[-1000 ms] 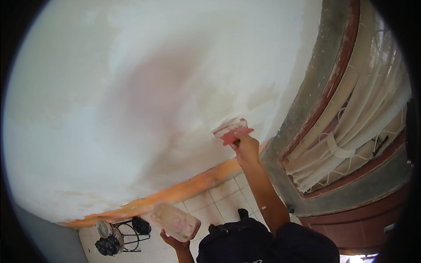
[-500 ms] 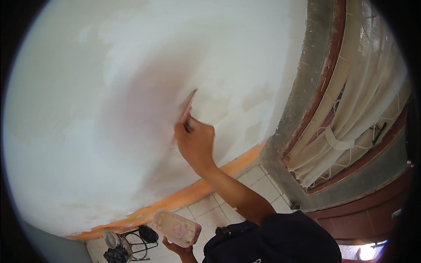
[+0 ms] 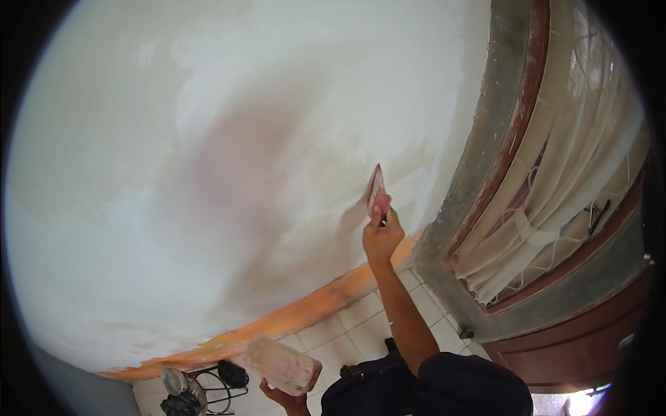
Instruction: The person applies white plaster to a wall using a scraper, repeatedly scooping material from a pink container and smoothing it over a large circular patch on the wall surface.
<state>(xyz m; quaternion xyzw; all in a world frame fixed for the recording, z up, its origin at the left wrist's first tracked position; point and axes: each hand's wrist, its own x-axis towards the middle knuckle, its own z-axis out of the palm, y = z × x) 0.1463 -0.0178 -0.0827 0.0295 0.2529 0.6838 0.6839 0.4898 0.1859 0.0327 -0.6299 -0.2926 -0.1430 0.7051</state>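
My right hand point(image 3: 383, 239) grips a putty knife point(image 3: 379, 192) with a pinkish, paste-smeared blade. Its blade rests against or very close to the white wall point(image 3: 333, 97), with its shadow just to the left. Patches of whiter and greyer coating cover that wall. Low down, my left hand point(image 3: 282, 398) holds a shallow rectangular tub point(image 3: 281, 365) from below. Pale pink paste lines the inside of the tub, and it is tilted toward the wall.
An orange band point(image 3: 305, 305) runs along the wall's foot above floor tiles point(image 3: 364, 312). On the right stand a grey and red window frame point(image 3: 479, 173), a tied curtain point(image 3: 555, 215) and a red-brown door point(image 3: 555, 353). A black metal stand point(image 3: 220, 395) with bags is at lower left.
My right hand has moved to the right with the putty knife, toward the window side, and its arm is straighter. The left hand and tub have barely shifted.
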